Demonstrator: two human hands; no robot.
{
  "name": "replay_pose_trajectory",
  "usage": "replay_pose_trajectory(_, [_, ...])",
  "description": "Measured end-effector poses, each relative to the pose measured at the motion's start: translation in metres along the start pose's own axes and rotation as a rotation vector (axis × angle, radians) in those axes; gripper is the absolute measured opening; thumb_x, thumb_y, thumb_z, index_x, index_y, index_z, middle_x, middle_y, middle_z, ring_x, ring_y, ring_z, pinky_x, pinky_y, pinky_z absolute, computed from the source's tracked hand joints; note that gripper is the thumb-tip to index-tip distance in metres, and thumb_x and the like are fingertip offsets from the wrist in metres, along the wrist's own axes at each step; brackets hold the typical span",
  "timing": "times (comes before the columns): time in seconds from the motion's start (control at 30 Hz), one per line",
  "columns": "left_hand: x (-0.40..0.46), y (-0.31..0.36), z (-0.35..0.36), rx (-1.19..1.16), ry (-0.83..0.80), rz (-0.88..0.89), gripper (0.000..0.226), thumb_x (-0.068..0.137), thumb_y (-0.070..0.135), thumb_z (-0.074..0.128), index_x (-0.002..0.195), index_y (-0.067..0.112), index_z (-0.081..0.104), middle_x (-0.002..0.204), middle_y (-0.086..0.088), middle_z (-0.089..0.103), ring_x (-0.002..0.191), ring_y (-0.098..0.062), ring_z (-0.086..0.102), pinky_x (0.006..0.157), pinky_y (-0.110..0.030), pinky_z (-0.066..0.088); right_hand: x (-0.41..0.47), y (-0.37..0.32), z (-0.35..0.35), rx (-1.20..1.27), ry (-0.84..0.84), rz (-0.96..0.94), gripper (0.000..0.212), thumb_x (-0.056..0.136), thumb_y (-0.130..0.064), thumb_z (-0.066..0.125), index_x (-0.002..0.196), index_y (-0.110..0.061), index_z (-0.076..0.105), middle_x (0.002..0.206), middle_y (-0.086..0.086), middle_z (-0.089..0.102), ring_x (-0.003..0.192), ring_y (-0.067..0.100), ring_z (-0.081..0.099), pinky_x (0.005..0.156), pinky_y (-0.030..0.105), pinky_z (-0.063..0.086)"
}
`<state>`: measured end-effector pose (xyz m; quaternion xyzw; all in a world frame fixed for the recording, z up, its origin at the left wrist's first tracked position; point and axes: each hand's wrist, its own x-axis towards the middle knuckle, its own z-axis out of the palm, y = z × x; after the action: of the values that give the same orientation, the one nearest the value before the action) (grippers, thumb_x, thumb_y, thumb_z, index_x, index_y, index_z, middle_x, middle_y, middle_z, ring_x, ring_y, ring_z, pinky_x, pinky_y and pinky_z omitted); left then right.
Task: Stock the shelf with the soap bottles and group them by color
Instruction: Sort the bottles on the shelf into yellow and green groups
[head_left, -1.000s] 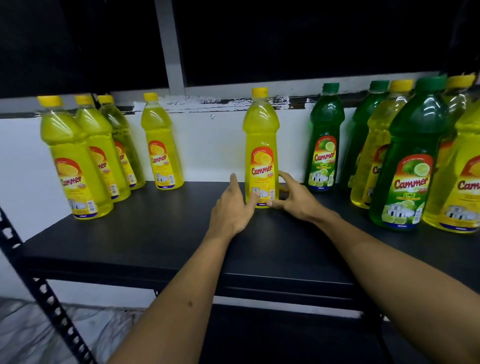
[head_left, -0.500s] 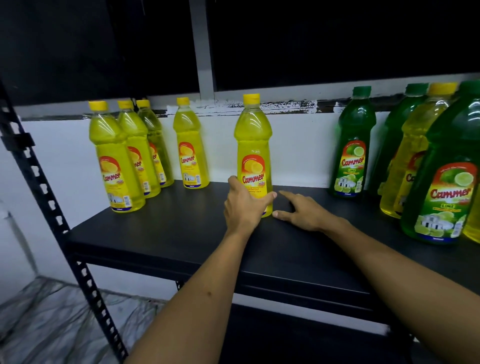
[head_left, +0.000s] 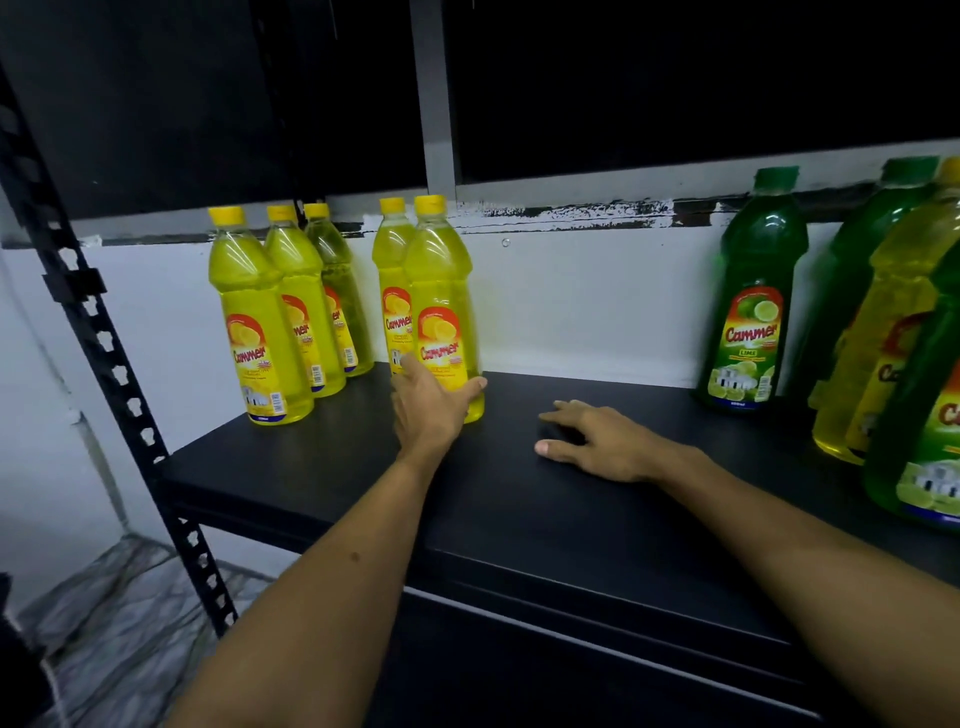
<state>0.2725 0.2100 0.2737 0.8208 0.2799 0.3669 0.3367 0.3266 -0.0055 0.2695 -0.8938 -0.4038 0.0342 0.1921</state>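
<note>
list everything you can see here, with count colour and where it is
yellow plastic soap bottles with yellow caps, left group: five, yellow, left end of the shelf; the nearest right one is being held
green plastic soap bottles: three at least partly in view, green, right end; one stands apart at the back, one behind, one cut off at the frame edge
yellow bottle among the green ones: one, yellow, right end
black flat shelf board: one, black, centre
black perforated metal upright: one, black, left
white wall: behind the bottles
left hand: grip around the held bottle's base
right hand: flat on the shelf, holding nothing
</note>
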Motion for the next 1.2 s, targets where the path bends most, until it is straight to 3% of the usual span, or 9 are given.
replay_pose_trajectory(0.23, [0.044, -0.029, -0.02, -0.003, 0.037, -0.068, 0.088, 0.071, 0.053, 0.079, 0.135, 0.01, 0.036, 0.128, -0.014, 0.052, 0.116, -0.036, 0.053, 0.089, -0.046, 0.047, 0.003, -0.004, 0.005, 0.015, -0.058, -0.072, 0.065, 0.093, -0.06, 0.047, 0.148, -0.027, 0.038, 0.161, -0.001, 0.022, 0.15, 0.015, 0.012, 0.121, 0.04, 0.015])
replay_pose_trajectory(0.57, [0.063, -0.041, -0.027, 0.027, 0.063, -0.164, 0.082, 0.08, 0.047, 0.073, 0.135, 0.007, 0.027, 0.129, -0.018, 0.053, 0.118, -0.041, 0.052, 0.091, -0.05, 0.046, 0.001, -0.005, 0.004, 0.015, -0.064, -0.07, 0.065, 0.092, -0.06, 0.047, 0.148, -0.029, 0.038, 0.161, -0.002, 0.021, 0.15, 0.014, 0.011, 0.121, 0.037, 0.013])
replay_pose_trajectory(0.8, [0.069, -0.048, -0.025, 0.06, 0.053, -0.153, 0.068, 0.086, 0.044, 0.068, 0.13, 0.006, 0.033, 0.129, -0.018, 0.054, 0.118, -0.04, 0.053, 0.089, -0.049, 0.047, 0.0, -0.004, 0.003, 0.034, -0.065, -0.063, 0.065, 0.092, -0.06, 0.048, 0.148, -0.03, 0.038, 0.161, -0.003, 0.022, 0.15, 0.015, 0.011, 0.121, 0.038, 0.012])
replay_pose_trajectory(1.2, [0.072, -0.057, -0.023, 0.05, 0.021, -0.136, 0.068, 0.087, 0.05, 0.064, 0.131, 0.011, 0.031, 0.126, -0.017, 0.055, 0.115, -0.04, 0.054, 0.091, -0.053, 0.049, -0.001, -0.005, 0.003, 0.04, -0.058, -0.06, 0.064, 0.092, -0.06, 0.049, 0.148, -0.03, 0.039, 0.161, -0.004, 0.022, 0.15, 0.013, 0.011, 0.121, 0.036, 0.011])
